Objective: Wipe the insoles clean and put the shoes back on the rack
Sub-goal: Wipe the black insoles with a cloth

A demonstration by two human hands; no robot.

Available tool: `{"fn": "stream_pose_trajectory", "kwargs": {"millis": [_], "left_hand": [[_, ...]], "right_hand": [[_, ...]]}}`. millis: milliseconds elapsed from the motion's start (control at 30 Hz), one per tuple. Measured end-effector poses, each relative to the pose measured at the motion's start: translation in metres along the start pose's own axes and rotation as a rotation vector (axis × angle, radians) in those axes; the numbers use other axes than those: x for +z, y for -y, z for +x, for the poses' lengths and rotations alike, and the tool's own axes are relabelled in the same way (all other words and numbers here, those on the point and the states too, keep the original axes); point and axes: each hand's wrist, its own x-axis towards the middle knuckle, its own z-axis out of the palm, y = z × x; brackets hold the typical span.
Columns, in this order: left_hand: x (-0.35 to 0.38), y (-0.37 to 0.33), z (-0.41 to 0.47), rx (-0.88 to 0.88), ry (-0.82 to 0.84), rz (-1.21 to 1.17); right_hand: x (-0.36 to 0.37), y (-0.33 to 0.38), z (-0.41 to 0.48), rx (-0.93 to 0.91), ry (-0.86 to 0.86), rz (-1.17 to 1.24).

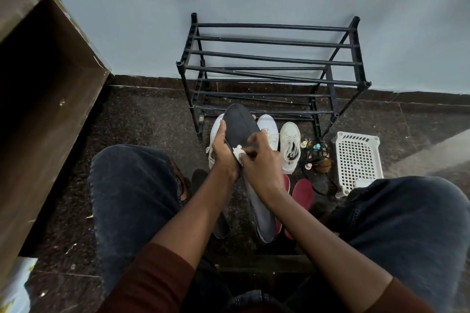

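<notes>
One insole [240, 127] in wiping: left hand [223, 152] grips it, right hand [262, 160] pinches wipe [238, 152] onto it. Red insoles [302, 193], shoes [290, 145] lie on floor [142, 134] before rack [272, 63]. Judgement: early; racking outstanding.

Rack [272, 58] is wide open from above and the front. Floor at its foot is crowded tho: 3 white shoes [290, 145] in a row, clutter [316, 157] and a basket [356, 157] to the right, 2 red insoles [302, 193] nearer, between the knees [132, 185]. Cabinet [50, 84] walls off the left.
</notes>
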Motion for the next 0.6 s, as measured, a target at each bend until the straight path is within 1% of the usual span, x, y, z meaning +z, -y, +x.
{"fn": "stream_pose_trajectory", "kwargs": {"millis": [67,133,200,267,400,500,600], "left_hand": [[0.005,-0.004,-0.002,0.026,0.010,-0.027],[0.008,-0.008,-0.002,0.056,0.050,-0.070],[0.009,-0.009,-0.004,0.065,0.062,-0.076],[0.009,-0.009,-0.006,0.080,0.060,-0.081],[0.008,-0.010,-0.004,0.095,0.025,-0.172],[0.007,-0.010,-0.004,0.060,0.064,-0.243],[0.007,-0.011,-0.005,0.094,0.130,-0.210]], "right_hand": [[-0.004,-0.006,0.004,-0.018,-0.020,-0.069],[-0.009,-0.012,0.011,0.003,-0.057,-0.136],[-0.013,-0.012,0.015,0.047,-0.094,-0.139],[-0.010,-0.006,0.013,0.048,-0.100,-0.146],[-0.001,0.008,-0.002,0.084,-0.016,-0.009],[-0.001,0.008,-0.009,0.025,0.012,0.000],[-0.006,0.000,-0.004,-0.048,-0.030,-0.139]]}}
